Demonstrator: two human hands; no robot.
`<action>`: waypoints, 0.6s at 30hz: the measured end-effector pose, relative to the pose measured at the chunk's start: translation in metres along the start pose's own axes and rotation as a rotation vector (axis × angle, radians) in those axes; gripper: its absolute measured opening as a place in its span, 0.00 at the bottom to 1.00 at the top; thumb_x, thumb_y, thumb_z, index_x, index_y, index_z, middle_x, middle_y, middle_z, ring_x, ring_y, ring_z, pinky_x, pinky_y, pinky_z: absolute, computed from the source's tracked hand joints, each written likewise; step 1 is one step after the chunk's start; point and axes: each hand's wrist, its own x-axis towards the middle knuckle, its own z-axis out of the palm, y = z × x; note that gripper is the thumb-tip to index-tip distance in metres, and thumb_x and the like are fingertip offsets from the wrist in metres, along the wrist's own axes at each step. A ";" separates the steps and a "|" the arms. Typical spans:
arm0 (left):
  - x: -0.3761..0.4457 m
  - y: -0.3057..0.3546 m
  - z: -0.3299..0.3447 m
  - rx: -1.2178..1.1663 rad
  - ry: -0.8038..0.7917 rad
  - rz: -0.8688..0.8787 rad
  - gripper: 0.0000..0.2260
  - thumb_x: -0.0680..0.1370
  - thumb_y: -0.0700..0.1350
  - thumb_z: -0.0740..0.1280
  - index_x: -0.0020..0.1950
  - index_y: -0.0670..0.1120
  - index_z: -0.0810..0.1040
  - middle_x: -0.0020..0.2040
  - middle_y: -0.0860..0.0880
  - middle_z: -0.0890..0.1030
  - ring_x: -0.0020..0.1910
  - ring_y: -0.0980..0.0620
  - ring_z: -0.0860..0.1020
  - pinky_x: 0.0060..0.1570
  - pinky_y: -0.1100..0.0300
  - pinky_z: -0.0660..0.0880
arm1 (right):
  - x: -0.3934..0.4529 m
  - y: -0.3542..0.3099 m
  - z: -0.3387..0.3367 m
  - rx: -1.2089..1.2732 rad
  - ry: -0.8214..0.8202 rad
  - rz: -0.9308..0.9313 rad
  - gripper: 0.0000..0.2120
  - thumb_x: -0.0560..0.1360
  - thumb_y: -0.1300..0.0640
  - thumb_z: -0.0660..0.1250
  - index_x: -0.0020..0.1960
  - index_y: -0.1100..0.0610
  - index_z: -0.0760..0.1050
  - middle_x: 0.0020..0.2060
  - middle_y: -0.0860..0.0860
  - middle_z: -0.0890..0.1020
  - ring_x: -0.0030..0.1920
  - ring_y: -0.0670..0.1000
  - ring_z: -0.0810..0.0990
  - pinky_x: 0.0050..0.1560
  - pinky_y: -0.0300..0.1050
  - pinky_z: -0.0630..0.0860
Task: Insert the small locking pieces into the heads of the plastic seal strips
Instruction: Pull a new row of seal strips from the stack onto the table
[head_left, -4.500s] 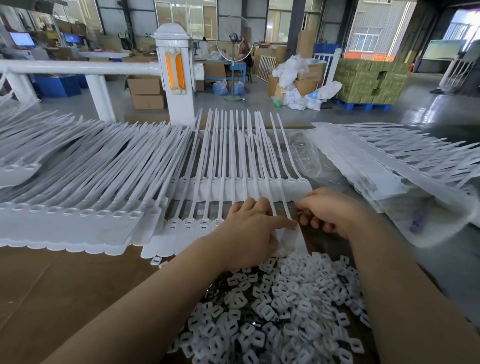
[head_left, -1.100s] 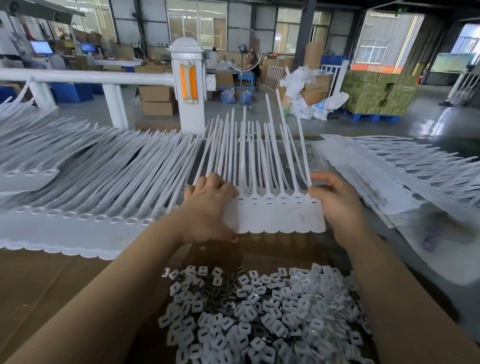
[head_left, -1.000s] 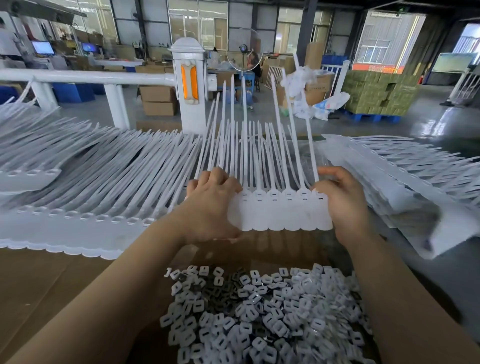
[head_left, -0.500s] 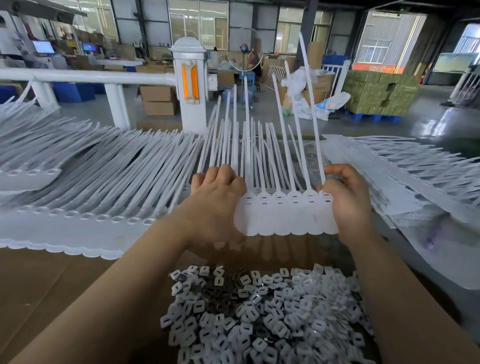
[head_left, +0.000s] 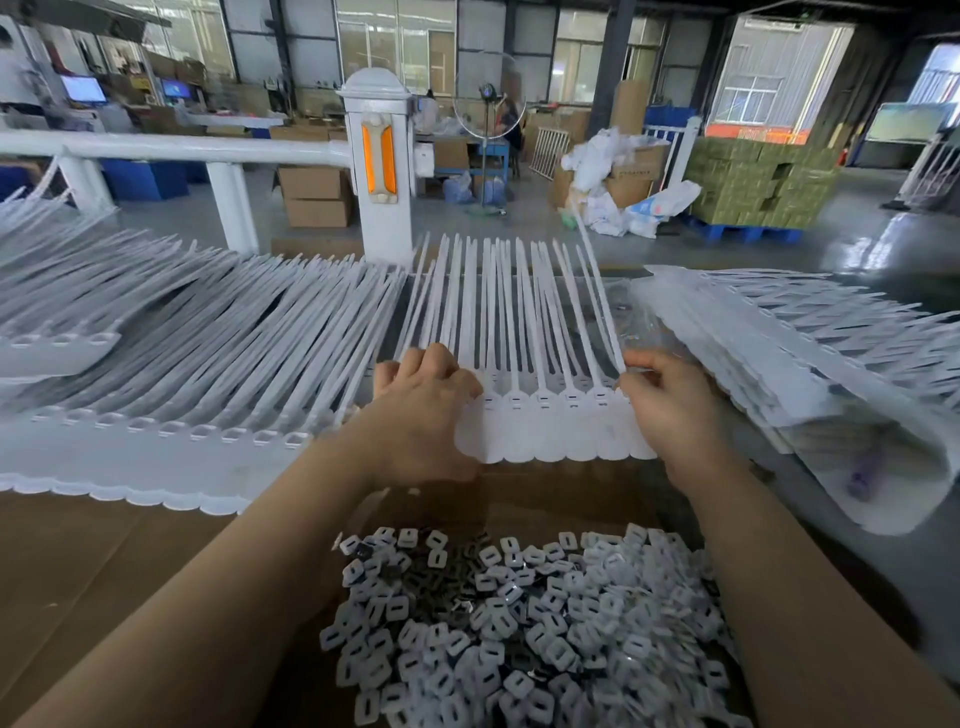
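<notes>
The left hand (head_left: 421, 415) and right hand (head_left: 670, 405) are each grasping one end of a joined row of seal strips (head_left: 556, 426), fingers curled over its heads, holding it just above the counter (head_left: 104, 561). The locking pieces (head_left: 519, 634) are lying heaped on cardboard, nearer the person

Two bare forearms, no sleeves, no gloves

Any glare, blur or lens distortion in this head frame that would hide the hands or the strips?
Head view: wide-angle bending curves the white rail; bright windows wash out the back and the wet-looking floor shows glare; the fan area is soft; the left hand, right hand, strips and locking pieces are evenly lit and sharp.
</notes>
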 end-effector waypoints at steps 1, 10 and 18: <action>0.000 -0.001 0.001 -0.011 -0.016 -0.009 0.36 0.65 0.65 0.70 0.70 0.56 0.66 0.57 0.54 0.58 0.64 0.51 0.58 0.67 0.50 0.51 | 0.000 0.001 0.000 -0.009 -0.003 0.001 0.15 0.80 0.58 0.63 0.66 0.51 0.76 0.48 0.44 0.78 0.39 0.37 0.72 0.34 0.31 0.64; 0.004 -0.004 0.012 -0.067 0.056 -0.120 0.32 0.69 0.66 0.70 0.71 0.61 0.67 0.67 0.52 0.63 0.69 0.48 0.59 0.70 0.46 0.52 | -0.005 -0.003 0.000 -0.229 -0.006 -0.022 0.19 0.80 0.47 0.63 0.69 0.51 0.73 0.61 0.52 0.80 0.47 0.46 0.78 0.39 0.38 0.70; 0.007 0.005 0.029 0.010 0.340 -0.196 0.23 0.66 0.61 0.76 0.58 0.58 0.75 0.59 0.51 0.70 0.62 0.48 0.66 0.62 0.49 0.62 | -0.030 -0.026 0.002 -0.544 -0.372 -0.572 0.06 0.71 0.39 0.67 0.43 0.38 0.80 0.35 0.42 0.78 0.41 0.42 0.74 0.49 0.44 0.68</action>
